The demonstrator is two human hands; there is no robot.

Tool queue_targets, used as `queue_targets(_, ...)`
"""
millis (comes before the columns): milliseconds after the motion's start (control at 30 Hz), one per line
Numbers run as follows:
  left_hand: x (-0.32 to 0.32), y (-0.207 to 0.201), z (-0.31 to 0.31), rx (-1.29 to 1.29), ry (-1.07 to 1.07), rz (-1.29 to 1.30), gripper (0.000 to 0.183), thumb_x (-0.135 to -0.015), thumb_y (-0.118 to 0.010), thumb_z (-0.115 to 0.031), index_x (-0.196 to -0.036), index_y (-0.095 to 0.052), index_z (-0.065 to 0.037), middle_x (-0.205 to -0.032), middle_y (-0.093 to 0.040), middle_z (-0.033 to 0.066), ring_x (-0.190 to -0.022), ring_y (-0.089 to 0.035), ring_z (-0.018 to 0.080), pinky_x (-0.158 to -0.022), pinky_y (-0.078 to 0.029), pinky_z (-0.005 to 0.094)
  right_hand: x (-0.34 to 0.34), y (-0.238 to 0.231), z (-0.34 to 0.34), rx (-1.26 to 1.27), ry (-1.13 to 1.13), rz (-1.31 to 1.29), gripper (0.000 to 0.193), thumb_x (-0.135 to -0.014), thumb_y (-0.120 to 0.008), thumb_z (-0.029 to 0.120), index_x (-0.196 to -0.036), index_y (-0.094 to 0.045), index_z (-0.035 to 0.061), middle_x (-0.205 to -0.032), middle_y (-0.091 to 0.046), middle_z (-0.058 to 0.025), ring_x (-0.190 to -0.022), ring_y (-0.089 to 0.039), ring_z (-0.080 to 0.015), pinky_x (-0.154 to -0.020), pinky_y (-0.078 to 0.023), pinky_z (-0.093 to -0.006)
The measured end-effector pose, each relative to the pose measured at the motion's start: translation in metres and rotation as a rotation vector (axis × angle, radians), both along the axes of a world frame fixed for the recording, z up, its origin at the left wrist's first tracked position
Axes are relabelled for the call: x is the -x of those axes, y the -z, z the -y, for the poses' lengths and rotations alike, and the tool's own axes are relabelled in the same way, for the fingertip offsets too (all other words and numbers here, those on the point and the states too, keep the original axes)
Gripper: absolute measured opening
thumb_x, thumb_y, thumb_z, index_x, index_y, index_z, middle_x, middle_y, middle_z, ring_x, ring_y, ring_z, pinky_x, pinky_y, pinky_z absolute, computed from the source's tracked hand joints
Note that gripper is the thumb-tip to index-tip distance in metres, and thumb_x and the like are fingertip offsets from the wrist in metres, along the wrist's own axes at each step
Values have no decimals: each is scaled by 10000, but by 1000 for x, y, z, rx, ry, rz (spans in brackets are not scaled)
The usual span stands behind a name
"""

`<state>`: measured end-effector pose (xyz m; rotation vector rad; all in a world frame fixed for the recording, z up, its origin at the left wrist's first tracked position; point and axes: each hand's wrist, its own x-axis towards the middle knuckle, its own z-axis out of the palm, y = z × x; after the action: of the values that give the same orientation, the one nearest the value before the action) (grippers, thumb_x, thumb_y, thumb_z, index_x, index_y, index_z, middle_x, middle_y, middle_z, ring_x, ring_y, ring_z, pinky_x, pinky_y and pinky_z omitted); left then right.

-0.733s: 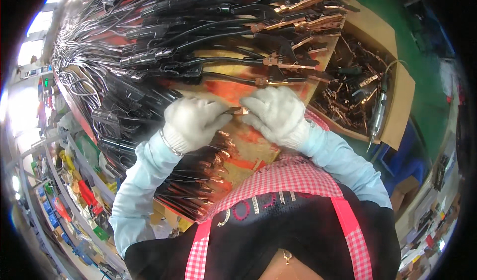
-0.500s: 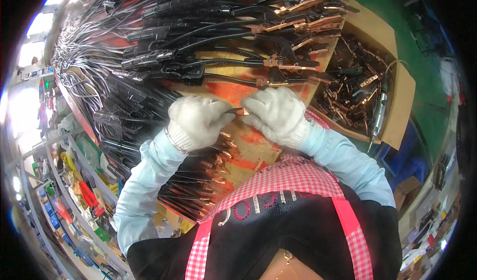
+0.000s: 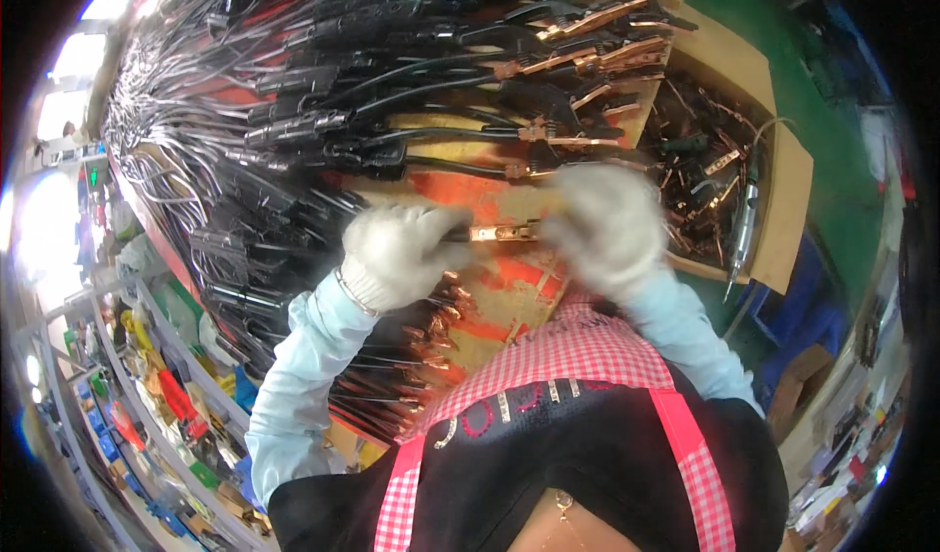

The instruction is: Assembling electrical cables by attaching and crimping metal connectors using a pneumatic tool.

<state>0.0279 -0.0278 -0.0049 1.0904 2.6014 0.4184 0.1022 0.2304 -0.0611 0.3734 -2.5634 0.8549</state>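
Note:
Between my two white-gloved hands, a narrow copper-coloured metal clip point(image 3: 502, 232) with small holes lies level above the table. My left hand point(image 3: 390, 255) is closed, its thumb and fingers pinching the dark left end of the clip. At the clip's right end is my right hand point(image 3: 609, 227), smeared by motion, so its fingers cannot be made out. Just beyond the hands lie rows of black cables point(image 3: 436, 77) with black plastic clamps and copper-coloured jaws point(image 3: 573, 133). More copper-coloured ends point(image 3: 436, 332) stick out nearer my body.
At the right, an open cardboard box point(image 3: 788, 185) holds loose copper-coloured parts point(image 3: 700, 175). A pen-shaped tool point(image 3: 746, 221) with a cord hangs at its edge. Grey cables point(image 3: 162, 126) fan out at the far left. Shelves with coloured goods point(image 3: 147, 395) stand at the left.
My right hand has moved to the right and blurred. The copper-coloured clip, mostly hidden by my fingers before, now shows between my hands. My left hand has barely moved.

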Motion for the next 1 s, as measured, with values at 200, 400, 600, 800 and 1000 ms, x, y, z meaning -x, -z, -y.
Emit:
queue_targets(200, -5, 4, -7, 13, -3, 79, 370, -807, -757, -362, -1120, -724, -168, -834, -720, 86, -794, -703, 306, -666, -540, 423, -45, 74, -167, -355, 1104, 369, 689, -850, -714, 402, -1428, -496, 96, -1346, -563, -261, -1176, -583, -425, -1007, -472, -500)
queue_targets(400, -6, 10, -15, 30, -10, 10, 345, -807, -760, -361, -1107, -740, -193, -802, -718, 67, -739, -700, 294, -626, -535, 416, -85, 128, -241, -266, 1178, 662, 780, -803, -734, 388, -1457, -440, 80, -1276, -591, -300, -1153, -599, -445, -1002, -470, -506)
queue_targets(600, -8, 17, -20, -9, -122, -46, 308, -872, -683, -420, -1106, -725, -224, -855, -729, 75, -789, -706, 309, -672, -551, 447, -102, 177, -278, 97, 1180, 838, 642, -751, -780, 294, -1271, -554, -7, -1077, -688, -232, -1045, -657, -403, -936, -492, -457)
queue_targets(800, -7, 11, -22, -4, -141, -10, 330, -838, -721, -398, -1108, -732, -209, -896, -729, 67, -819, -711, 302, -692, -555, 420, -83, 102, -221, 1485, 804, 649, 177, -893, -710, 227, -875, -613, 80, -641, -632, -61, -376, -510, -160, -340, -400, -264)
queue_targets(1000, -4, 20, -26, -62, -198, -64, 319, -826, -735, -379, -1061, -749, -164, -957, -736, 96, -842, -714, 311, -717, -559, 429, -4, -28, -99, 1724, 61, 260, 546, -951, -605, 322, -1398, -476, 35, -806, -480, 12, -636, -471, -127, -557, -409, -293)
